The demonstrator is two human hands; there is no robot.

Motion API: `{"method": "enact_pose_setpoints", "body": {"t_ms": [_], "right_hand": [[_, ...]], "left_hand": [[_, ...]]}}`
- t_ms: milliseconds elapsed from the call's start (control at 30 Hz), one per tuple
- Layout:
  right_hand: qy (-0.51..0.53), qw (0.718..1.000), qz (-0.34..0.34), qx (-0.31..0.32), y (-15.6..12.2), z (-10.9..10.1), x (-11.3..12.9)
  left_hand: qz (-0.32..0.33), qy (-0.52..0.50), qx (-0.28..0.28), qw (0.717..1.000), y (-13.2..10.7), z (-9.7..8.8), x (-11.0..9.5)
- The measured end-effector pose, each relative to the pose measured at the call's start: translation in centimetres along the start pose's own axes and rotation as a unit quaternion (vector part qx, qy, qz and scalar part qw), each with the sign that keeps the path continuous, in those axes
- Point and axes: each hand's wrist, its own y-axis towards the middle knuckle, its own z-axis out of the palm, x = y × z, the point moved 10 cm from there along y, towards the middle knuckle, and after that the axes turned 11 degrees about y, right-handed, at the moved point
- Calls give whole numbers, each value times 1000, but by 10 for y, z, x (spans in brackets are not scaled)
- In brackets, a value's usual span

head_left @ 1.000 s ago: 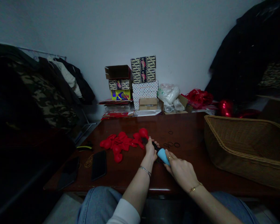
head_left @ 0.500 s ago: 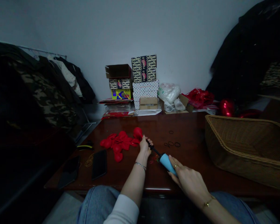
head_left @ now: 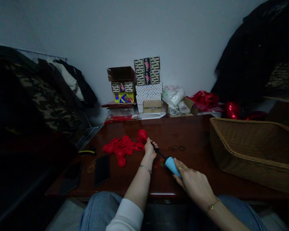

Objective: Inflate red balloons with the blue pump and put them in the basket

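Note:
My left hand [head_left: 149, 149] is closed around the black nozzle end of a hand pump, pinching a small, partly filled red balloon [head_left: 142, 135] onto it. My right hand [head_left: 192, 182] grips the pump's light blue handle [head_left: 171, 165], which is drawn back from the nozzle so that the thin black rod shows between my hands. Both hands hover just above the dark wooden table [head_left: 197, 128]. A pile of flat red balloons [head_left: 121, 148] lies on the table directly left of my left hand.
A large wicker basket [head_left: 252, 147] fills the table's right side. Two dark phones [head_left: 102, 169] and rubber bands [head_left: 91, 166] lie front left; small black rings [head_left: 175, 147] sit mid-table. Stacked boxes [head_left: 146, 83], bags and red foil items line the wall. Clothes hang on both sides.
My right hand has pulled the blue handle back toward me, exposing the black rod. The left hand with the balloon has shifted slightly left and away.

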Motion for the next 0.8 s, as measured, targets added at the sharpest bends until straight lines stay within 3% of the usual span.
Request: {"method": "enact_pose_setpoints", "body": {"t_ms": [367, 567, 800], "right_hand": [[-8, 1000, 1, -21, 33, 12, 16], [0, 1000, -3, -19, 28, 16, 16], [20, 1000, -11, -2, 3, 18, 10]], "left_hand": [[-25, 40, 17, 999, -7, 4, 28], [-24, 28, 1, 999, -2, -5, 21], [-5, 14, 0, 1000, 14, -20, -1]]}}
